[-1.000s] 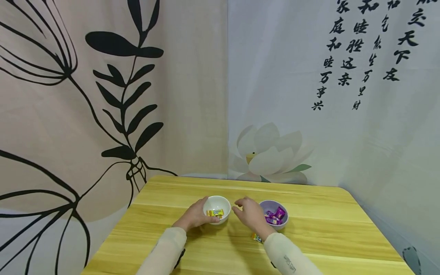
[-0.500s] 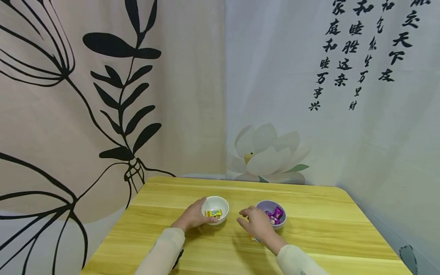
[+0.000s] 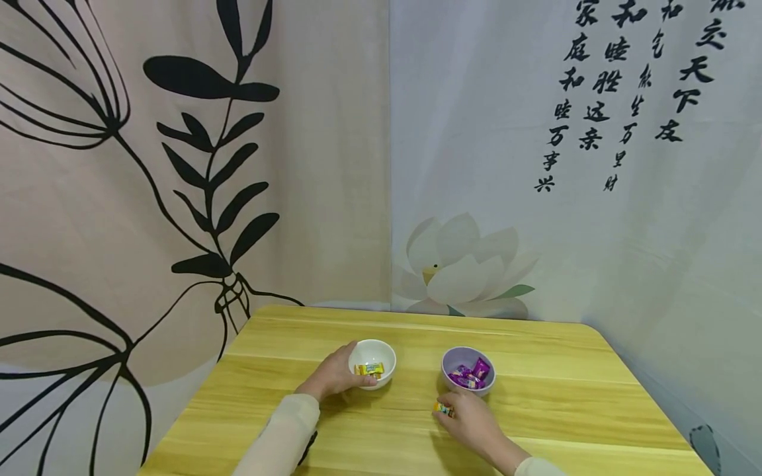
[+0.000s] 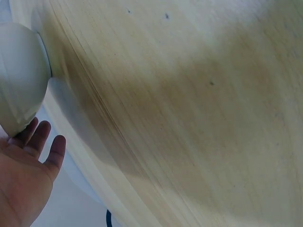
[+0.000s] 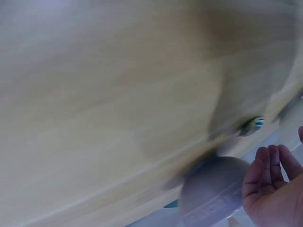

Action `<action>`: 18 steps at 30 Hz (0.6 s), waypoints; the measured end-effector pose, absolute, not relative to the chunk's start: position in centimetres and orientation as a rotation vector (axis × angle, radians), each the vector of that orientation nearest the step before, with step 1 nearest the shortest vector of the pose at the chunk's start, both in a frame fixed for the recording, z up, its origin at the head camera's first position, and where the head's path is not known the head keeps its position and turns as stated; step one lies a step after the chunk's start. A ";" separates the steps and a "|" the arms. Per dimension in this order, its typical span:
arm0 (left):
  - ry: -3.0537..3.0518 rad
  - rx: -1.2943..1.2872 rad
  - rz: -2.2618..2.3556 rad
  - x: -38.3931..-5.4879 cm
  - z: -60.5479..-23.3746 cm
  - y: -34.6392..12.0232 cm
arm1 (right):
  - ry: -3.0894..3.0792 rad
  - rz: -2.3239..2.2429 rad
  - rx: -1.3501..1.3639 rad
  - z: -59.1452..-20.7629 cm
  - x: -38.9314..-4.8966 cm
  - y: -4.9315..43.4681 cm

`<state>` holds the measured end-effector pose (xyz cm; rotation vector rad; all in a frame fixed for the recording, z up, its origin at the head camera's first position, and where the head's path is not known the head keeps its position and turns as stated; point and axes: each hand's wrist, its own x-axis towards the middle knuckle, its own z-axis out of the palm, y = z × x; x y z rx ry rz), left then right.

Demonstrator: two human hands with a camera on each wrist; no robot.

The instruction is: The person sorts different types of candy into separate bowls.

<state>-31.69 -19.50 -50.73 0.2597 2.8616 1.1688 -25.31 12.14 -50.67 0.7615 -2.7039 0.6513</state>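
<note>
My left hand holds a small white bowl by its side, the thumb near the front rim and fingers behind. Yellow wrapped candies lie inside it. In the left wrist view the bowl's outer wall shows with fingertips against it. My right hand reaches down at a yellow-orange wrapped candy on the table, just in front of a purple bowl. In the right wrist view that candy lies apart from the slightly bent fingers. Several purple wrapped candies sit in the purple bowl.
Both bowls stand on a light wooden table with rounded far corners. A patterned curtain with plants, a lotus and writing hangs behind its far edge.
My right hand has moved back and down from between the bowls to the loose candy, uncovering the purple bowl. The left hand keeps its hold on the white bowl.
</note>
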 end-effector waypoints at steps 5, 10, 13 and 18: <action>2.861 0.248 1.158 -31.6 -50.7 -19.6 | -2.698 0.595 0.669 -51.6 -24.8 13.8; 2.864 0.285 1.166 -31.7 -50.5 -19.6 | -2.711 0.540 0.602 -52.4 -25.0 14.6; 2.861 0.286 1.176 -31.8 -50.6 -19.6 | -2.707 0.526 0.588 -52.9 -25.2 14.7; 2.872 0.259 1.159 -31.9 -51.1 -19.5 | -2.713 0.460 0.625 -53.5 -25.3 14.5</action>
